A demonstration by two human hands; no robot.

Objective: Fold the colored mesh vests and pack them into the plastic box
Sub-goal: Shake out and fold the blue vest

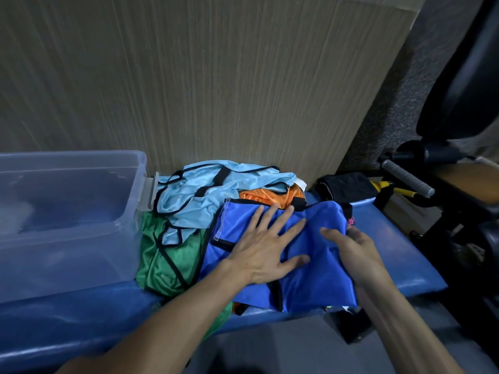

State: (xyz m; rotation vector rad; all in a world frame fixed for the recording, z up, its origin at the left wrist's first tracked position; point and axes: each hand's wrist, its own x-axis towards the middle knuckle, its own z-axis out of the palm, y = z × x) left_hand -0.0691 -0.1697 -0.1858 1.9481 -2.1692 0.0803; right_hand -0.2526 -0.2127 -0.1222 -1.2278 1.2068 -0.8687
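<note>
A royal blue mesh vest [313, 279] with black trim lies folded on the blue padded bench [405, 252]. My left hand [267, 247] presses flat on its left half, fingers spread. My right hand [353, 249] grips the vest's right edge, thumb on top and fingers curled under the fabric. Behind it lies a pile of vests: a light blue one [205, 193], a green one [164, 263] and an orange one [270, 197]. The clear plastic box [129, 211] stands open at the left end of the bench.
A wood-grain wall panel [216, 90] rises right behind the bench. A black folded cloth [345, 187] lies at the bench's far right end. Black exercise equipment [459, 157] with a grey-taped handle stands to the right. Grey floor shows below the bench.
</note>
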